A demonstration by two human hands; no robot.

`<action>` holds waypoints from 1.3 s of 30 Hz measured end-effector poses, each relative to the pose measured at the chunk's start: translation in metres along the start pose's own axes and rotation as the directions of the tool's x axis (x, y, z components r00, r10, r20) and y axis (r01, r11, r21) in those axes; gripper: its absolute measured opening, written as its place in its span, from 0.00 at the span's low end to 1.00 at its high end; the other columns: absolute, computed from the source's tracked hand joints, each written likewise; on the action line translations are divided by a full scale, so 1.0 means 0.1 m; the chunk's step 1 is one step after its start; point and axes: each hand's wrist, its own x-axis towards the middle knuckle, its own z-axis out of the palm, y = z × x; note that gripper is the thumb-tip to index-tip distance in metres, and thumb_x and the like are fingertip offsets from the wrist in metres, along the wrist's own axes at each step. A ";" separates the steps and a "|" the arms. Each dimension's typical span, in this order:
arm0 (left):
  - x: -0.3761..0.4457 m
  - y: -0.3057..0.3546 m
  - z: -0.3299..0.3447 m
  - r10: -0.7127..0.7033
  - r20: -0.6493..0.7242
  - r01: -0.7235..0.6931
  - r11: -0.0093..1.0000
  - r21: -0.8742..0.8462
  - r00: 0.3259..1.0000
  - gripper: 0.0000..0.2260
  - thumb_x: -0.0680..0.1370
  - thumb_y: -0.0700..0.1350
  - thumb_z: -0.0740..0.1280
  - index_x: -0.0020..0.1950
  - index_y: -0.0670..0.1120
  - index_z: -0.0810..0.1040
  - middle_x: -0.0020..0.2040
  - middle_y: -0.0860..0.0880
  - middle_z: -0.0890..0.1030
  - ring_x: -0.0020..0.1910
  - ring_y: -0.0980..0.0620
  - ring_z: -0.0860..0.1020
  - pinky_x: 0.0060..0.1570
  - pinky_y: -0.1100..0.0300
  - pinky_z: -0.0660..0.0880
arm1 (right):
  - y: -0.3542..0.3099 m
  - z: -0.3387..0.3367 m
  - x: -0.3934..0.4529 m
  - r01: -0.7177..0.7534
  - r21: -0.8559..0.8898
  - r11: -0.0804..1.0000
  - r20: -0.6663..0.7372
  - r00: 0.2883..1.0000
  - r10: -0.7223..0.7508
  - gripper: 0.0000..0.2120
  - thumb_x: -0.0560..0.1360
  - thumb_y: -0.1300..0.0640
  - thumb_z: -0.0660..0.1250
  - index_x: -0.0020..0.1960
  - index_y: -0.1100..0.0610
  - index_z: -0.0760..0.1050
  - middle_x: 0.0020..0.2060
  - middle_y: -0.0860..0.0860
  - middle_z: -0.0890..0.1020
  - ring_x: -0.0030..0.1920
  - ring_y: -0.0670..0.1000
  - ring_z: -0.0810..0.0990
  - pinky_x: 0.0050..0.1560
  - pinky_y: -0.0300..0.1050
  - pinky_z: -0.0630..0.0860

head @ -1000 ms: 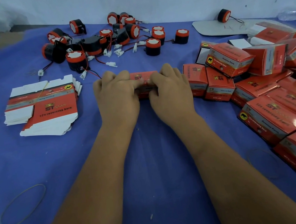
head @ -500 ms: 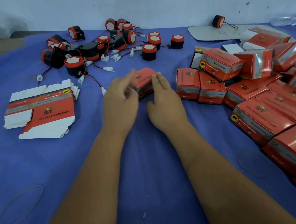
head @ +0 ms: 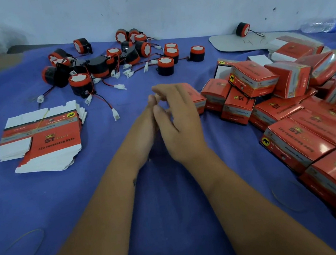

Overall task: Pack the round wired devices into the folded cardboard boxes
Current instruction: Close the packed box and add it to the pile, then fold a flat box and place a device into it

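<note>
Both grips were loose: right hand [head: 180, 123] rested open against a red box [head: 195, 99] beside the packed box pile [head: 290, 109], left hand [head: 147, 126] empty. Unpacked horns [head: 113, 61] sat beyond.

The worktop [head: 87, 205] wears a matt blue cloth with a soft, slightly napped look. The folded boxes [head: 251, 77] are thin printed card, red and glossy, catching pale sheen along their upper faces. The flat box blanks [head: 45, 141] show the same glossy red print, with bare white card at the flaps, matt. The round devices [head: 81, 83] have black plastic bodies, dull to faintly shiny, with red plastic rims and matt white faces; their thin wires [head: 104, 100] end in white plastic plugs. A clear plastic bottle [head: 324, 25] lies at the wall [head: 165, 1], which is painted, pale and scuffed.
</note>
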 end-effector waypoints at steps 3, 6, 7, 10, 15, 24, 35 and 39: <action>0.05 0.04 0.01 0.083 -0.147 -0.058 0.984 0.166 0.986 0.14 0.86 0.44 0.52 0.65 0.47 0.75 0.51 0.59 0.79 0.45 0.66 0.78 0.52 0.69 0.75 | 0.04 0.03 0.03 -0.341 0.222 0.914 0.202 0.933 0.299 0.22 0.81 0.53 0.58 0.75 0.54 0.64 0.69 0.47 0.71 0.68 0.42 0.68 0.70 0.41 0.66; 0.02 0.05 -0.21 0.180 -0.420 -0.093 0.971 0.219 0.890 0.14 0.83 0.41 0.57 0.62 0.51 0.77 0.52 0.56 0.81 0.47 0.60 0.79 0.44 0.71 0.72 | 0.18 -0.02 0.12 -0.495 0.114 0.861 0.270 0.850 0.453 0.27 0.83 0.55 0.58 0.79 0.52 0.53 0.75 0.48 0.61 0.74 0.45 0.60 0.76 0.50 0.57; 0.01 0.05 -0.31 0.264 -0.508 -0.073 0.928 0.365 0.820 0.14 0.81 0.41 0.58 0.61 0.50 0.79 0.53 0.53 0.82 0.52 0.54 0.78 0.48 0.68 0.72 | 0.23 -0.06 0.14 -0.492 0.016 0.871 0.264 0.842 0.471 0.28 0.82 0.54 0.59 0.79 0.52 0.51 0.76 0.48 0.59 0.74 0.46 0.59 0.76 0.49 0.56; -0.04 0.01 -0.62 0.440 -0.623 0.241 0.657 0.714 0.647 0.13 0.77 0.45 0.61 0.58 0.48 0.81 0.67 0.44 0.75 0.74 0.40 0.62 0.72 0.50 0.56 | 0.35 -0.19 0.19 -0.452 -0.297 0.841 0.230 0.821 0.523 0.25 0.81 0.55 0.61 0.76 0.59 0.62 0.79 0.47 0.44 0.76 0.49 0.55 0.72 0.45 0.62; -0.08 -0.04 -0.77 0.034 -0.641 0.597 0.330 0.732 0.767 0.23 0.79 0.52 0.60 0.72 0.45 0.70 0.79 0.36 0.52 0.78 0.33 0.45 0.73 0.32 0.40 | 0.38 -0.24 0.13 -0.329 -0.545 0.771 0.221 0.831 0.511 0.19 0.80 0.55 0.62 0.69 0.60 0.71 0.79 0.50 0.42 0.73 0.56 0.62 0.65 0.52 0.70; -0.07 0.06 -0.41 0.378 -0.456 0.139 0.628 0.766 0.806 0.13 0.80 0.47 0.59 0.61 0.53 0.79 0.51 0.46 0.83 0.48 0.45 0.76 0.44 0.55 0.66 | 0.18 -0.07 0.08 -0.270 -0.325 0.906 0.241 0.903 0.355 0.13 0.81 0.57 0.61 0.64 0.56 0.75 0.65 0.51 0.73 0.62 0.51 0.72 0.60 0.46 0.71; -0.01 -0.11 -0.76 0.019 -0.463 0.201 0.885 0.420 0.886 0.18 0.79 0.47 0.68 0.68 0.48 0.75 0.58 0.54 0.79 0.56 0.54 0.76 0.56 0.58 0.72 | 0.23 -0.04 0.15 -0.675 -0.055 0.736 0.239 0.706 0.666 0.32 0.78 0.49 0.66 0.78 0.53 0.58 0.72 0.49 0.68 0.68 0.49 0.70 0.64 0.42 0.69; 0.00 -0.12 -0.76 0.038 -0.483 0.166 0.913 0.373 0.875 0.17 0.78 0.46 0.69 0.67 0.50 0.76 0.58 0.51 0.81 0.52 0.54 0.79 0.52 0.54 0.77 | 0.25 -0.10 0.16 -0.711 0.076 0.699 0.189 0.699 0.690 0.35 0.74 0.55 0.73 0.76 0.55 0.61 0.60 0.47 0.74 0.52 0.42 0.75 0.44 0.32 0.72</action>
